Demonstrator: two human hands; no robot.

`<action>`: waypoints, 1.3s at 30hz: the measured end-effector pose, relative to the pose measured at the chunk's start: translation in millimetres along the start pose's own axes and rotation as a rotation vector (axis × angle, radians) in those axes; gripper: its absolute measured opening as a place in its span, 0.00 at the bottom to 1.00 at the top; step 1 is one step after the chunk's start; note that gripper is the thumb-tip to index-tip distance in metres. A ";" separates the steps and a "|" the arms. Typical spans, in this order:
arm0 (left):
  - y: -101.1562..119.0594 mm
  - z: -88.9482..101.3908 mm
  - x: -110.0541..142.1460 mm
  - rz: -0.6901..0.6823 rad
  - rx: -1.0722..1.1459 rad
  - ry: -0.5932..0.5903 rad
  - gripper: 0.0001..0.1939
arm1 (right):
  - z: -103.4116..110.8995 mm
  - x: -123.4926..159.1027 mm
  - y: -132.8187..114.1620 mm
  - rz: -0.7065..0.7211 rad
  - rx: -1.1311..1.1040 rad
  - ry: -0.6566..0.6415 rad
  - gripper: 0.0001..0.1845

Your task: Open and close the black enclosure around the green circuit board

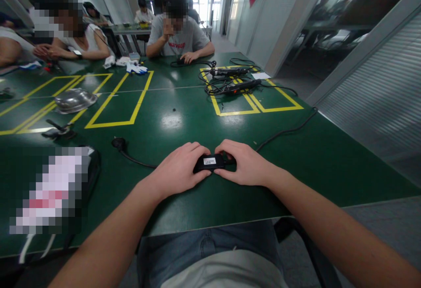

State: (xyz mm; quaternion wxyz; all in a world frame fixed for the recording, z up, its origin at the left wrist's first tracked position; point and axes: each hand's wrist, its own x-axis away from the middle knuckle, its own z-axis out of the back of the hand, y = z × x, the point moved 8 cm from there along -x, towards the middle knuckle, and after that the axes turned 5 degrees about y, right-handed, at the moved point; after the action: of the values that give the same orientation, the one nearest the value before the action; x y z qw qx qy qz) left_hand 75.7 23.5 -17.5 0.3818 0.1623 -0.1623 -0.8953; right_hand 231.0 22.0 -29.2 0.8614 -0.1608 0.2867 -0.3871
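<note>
Green table (237, 204) before me, glossy, marked with yellow tape outlines (110, 124). Near my edge: a small black box (209, 162) with a white label. Black plug (119, 143) lies to my left on a cord; dark cable (285, 131) trails off right. Further left I note a shiny metal bowl (75, 100), a small dark object (61, 131) too unclear to name, and, nearer, a blurred-over item (49, 187). Far right: two black corded tools (242, 87) across the tape, white sheet (261, 76) beside. Far side: white-and-blue glove (136, 68).

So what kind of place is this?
Probably a shared workroom: there's a big green table marked with yellow tape, black corded tools lying on it, and people along it.
</note>
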 end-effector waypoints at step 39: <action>0.0 0.0 1.1 0.009 -0.012 0.001 0.15 | -0.3 -0.2 0.9 -0.014 0.000 -0.005 0.14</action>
State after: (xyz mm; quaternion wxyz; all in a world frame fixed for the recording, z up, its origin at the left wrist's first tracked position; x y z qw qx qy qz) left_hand 75.0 22.6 -17.6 0.3869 0.1596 -0.1574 -0.8945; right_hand 231.3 22.8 -29.8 0.8593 -0.1637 0.2836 -0.3928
